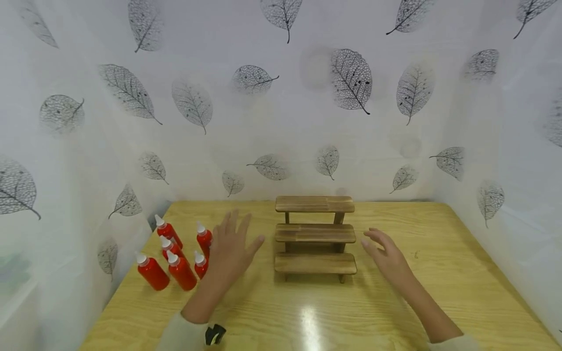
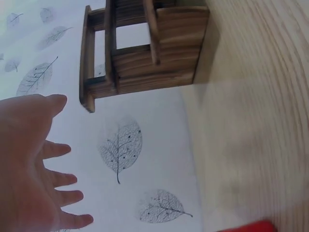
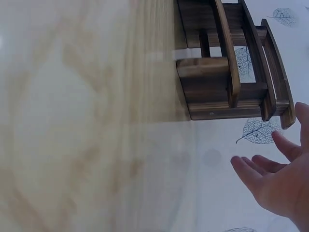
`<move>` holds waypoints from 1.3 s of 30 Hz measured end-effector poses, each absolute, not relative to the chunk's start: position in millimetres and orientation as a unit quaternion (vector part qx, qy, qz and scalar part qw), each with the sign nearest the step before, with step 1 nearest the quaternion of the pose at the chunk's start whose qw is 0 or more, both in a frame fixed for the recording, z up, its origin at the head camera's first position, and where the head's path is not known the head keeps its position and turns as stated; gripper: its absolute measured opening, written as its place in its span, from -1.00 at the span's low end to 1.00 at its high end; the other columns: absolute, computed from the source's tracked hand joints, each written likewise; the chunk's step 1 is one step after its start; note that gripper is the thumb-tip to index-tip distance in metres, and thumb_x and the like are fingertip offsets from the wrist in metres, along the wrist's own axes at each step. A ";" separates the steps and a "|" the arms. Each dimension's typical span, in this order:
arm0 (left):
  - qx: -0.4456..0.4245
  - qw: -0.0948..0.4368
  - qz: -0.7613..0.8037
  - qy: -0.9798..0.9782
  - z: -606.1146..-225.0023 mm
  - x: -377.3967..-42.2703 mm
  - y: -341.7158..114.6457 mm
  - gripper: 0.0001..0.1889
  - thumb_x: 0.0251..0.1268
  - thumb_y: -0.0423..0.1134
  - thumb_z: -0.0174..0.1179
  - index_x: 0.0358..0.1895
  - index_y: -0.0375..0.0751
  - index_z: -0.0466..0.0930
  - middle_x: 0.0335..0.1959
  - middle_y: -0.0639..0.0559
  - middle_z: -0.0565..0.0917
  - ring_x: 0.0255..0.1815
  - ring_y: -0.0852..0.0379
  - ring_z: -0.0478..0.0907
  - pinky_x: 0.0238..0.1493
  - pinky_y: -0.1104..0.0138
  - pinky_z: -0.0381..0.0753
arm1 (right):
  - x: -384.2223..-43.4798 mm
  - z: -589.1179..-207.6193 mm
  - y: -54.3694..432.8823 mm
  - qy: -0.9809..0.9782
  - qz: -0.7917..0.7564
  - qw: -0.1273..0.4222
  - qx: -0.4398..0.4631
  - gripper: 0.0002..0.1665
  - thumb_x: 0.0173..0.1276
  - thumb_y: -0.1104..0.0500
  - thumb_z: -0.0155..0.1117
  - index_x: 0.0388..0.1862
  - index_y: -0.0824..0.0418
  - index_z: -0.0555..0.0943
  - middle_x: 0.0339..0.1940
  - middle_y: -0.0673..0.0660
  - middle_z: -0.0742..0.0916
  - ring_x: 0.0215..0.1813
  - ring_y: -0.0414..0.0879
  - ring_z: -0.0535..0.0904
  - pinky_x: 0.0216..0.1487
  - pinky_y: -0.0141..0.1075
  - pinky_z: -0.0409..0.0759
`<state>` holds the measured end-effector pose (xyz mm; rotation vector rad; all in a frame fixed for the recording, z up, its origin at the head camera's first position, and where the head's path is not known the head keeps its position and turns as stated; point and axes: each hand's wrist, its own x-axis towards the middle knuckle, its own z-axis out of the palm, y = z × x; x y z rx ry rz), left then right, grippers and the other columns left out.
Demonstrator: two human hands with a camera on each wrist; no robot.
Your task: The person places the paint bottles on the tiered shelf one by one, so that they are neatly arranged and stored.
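A three-step wooden shelf (image 1: 315, 263) stands on the table in the middle of the head view. To its left, my left hand (image 1: 229, 251) is held out with fingers spread and nothing in it. My right hand (image 1: 388, 258) is just right of the shelf, fingers loosely bent and holding nothing. Several red bottles (image 1: 182, 273) with white pointed caps stand left of the left hand, which partly covers the nearest of them. In the left wrist view the left hand (image 2: 24, 164) points past the shelf (image 2: 178, 43); the right wrist view shows the right hand (image 3: 280, 174) below the shelf (image 3: 207, 94).
The light wooden table (image 1: 439, 282) reaches back to a white curtain (image 1: 281, 122) printed with dark leaves, which also hangs along both sides. A dark band (image 1: 214, 335) is at the left sleeve's cuff. Light glares off the table's front.
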<state>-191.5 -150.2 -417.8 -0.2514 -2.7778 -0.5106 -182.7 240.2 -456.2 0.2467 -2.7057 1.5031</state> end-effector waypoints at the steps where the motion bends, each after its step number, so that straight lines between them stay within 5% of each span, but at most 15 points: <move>1: -0.093 0.168 -0.180 -0.965 -415.7 -189.1 -153.0 -0.27 0.44 0.22 0.10 0.52 -0.11 0.27 0.56 -0.24 0.18 0.58 -0.28 0.08 0.50 -0.29 0.09 | -180.8 -458.1 239.1 -0.863 0.500 0.011 0.075 -0.29 0.62 -0.19 -0.05 0.49 0.28 0.29 0.56 0.34 0.29 0.49 0.41 0.25 0.34 0.37 0.36; 9: -0.100 0.255 -0.239 -0.932 -400.5 -167.1 -178.3 -0.46 0.43 -0.01 0.23 0.39 -0.09 0.44 0.42 -0.16 0.46 0.40 -0.22 0.41 0.37 -0.22 0.39 | -173.7 -470.5 228.5 -0.825 0.561 -0.046 0.047 -0.33 0.52 -0.17 0.17 0.44 0.14 0.40 0.46 0.22 0.50 0.45 0.23 0.43 0.38 0.13 0.47; 18: -0.035 0.225 -0.354 -0.907 -398.3 -140.2 -205.2 -0.53 0.49 -0.07 0.19 0.37 -0.10 0.46 0.41 -0.08 0.47 0.46 -0.16 0.35 0.41 -0.19 0.37 | -179.6 -479.5 218.0 -0.799 0.597 -0.066 0.036 -0.36 0.40 -0.02 0.36 0.38 0.19 0.48 0.35 0.24 0.59 0.37 0.19 0.50 0.29 -0.09 0.58; 27: 0.055 0.184 -0.450 -0.872 -411.7 -119.3 -217.6 -0.54 0.51 -0.06 0.14 0.38 -0.07 0.45 0.41 -0.02 0.46 0.36 -0.07 0.39 0.36 -0.17 0.44 | -180.3 -482.2 212.1 -0.803 0.591 -0.080 0.009 -0.38 0.39 -0.06 0.35 0.36 0.12 0.52 0.40 0.21 0.56 0.44 0.20 0.42 0.41 0.12 0.45; 35: 0.116 0.145 -0.478 -0.859 -422.9 -111.0 -220.6 -0.41 0.49 0.12 0.11 0.47 -0.02 0.35 0.42 -0.08 0.45 0.39 -0.12 0.42 0.34 0.09 0.46 | -176.6 -483.7 211.4 -0.792 0.604 -0.092 0.004 -0.40 0.40 -0.07 0.34 0.33 0.14 0.52 0.46 0.22 0.50 0.54 0.25 0.29 0.49 0.17 0.31; 39: 0.115 0.148 -0.510 -0.840 -430.1 -108.9 -221.3 -0.43 0.49 0.07 0.13 0.47 0.00 0.35 0.41 -0.10 0.46 0.40 -0.12 0.43 0.19 0.54 0.48 | -175.6 -486.5 211.7 -0.787 0.609 -0.100 0.000 -0.43 0.39 -0.09 0.35 0.29 0.13 0.55 0.41 0.19 0.55 0.52 0.23 0.32 0.49 0.15 0.33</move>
